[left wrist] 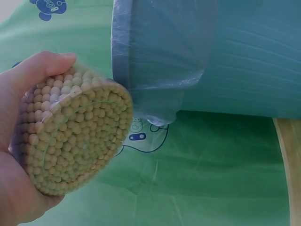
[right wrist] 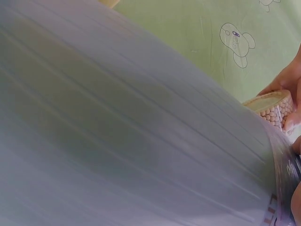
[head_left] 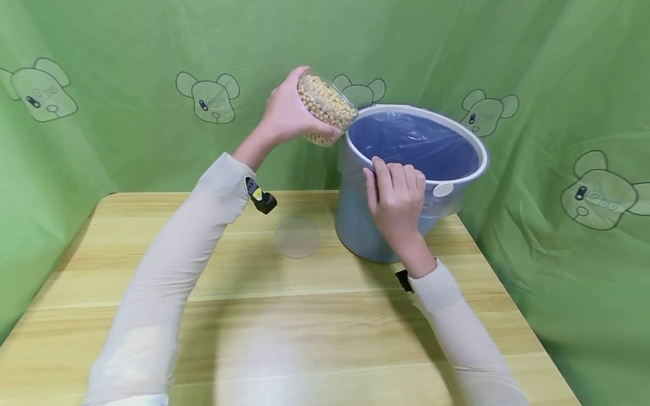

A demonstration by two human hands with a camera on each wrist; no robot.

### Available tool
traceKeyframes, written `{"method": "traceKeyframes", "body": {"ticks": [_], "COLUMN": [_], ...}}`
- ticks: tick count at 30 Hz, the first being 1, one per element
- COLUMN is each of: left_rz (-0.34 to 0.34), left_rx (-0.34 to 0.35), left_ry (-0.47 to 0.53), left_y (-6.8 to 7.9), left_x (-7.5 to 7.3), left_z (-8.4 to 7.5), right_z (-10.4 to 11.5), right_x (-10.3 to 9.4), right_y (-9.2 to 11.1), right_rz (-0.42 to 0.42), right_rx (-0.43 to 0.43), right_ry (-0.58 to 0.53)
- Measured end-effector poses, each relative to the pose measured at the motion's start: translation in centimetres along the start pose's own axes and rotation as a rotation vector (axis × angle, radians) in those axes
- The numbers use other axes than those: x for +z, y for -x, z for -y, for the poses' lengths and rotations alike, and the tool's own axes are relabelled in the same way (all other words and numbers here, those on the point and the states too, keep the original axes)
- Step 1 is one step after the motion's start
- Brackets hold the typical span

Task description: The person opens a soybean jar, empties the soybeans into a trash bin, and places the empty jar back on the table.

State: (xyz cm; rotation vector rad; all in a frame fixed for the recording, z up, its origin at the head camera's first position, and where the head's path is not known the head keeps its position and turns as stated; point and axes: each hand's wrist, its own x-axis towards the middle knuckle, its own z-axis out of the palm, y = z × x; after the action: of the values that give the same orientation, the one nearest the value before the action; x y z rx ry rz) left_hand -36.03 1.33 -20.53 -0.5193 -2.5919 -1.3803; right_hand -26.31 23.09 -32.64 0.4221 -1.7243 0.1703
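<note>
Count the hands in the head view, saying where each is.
2: the left hand, holding a tilted tub beside the bin; the right hand, on the bin's near rim.

Pale glare whitens the near tabletop, and the right-wrist view looks hazy.

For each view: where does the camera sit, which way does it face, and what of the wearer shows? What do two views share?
Head: on the head, facing forward and down; left hand, right hand and sleeves show.
Left wrist: on that wrist, facing the soybean tub's base and lined bin; part of the left hand shows.
Right wrist: on that wrist, facing the bin's wall; right fingers and part of the left hand show.
Shared by both wrists: soybean tub, lined bin, left hand.
</note>
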Motion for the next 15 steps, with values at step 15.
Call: {"method": "traceKeyframes", "body": {"ticks": [15], "left_rz": [0.061], "left_rx": [0.032], "left_ry": [-0.147], "left_y": [-0.6], "left_x": [-0.5], "left_z": [-1.2], "right_z": [0.1], "right_x": [0.3], "right_y": [0.2], "right_rz": [-0.006], "right_rx": [0.015], "right_ry": [-0.002]}}
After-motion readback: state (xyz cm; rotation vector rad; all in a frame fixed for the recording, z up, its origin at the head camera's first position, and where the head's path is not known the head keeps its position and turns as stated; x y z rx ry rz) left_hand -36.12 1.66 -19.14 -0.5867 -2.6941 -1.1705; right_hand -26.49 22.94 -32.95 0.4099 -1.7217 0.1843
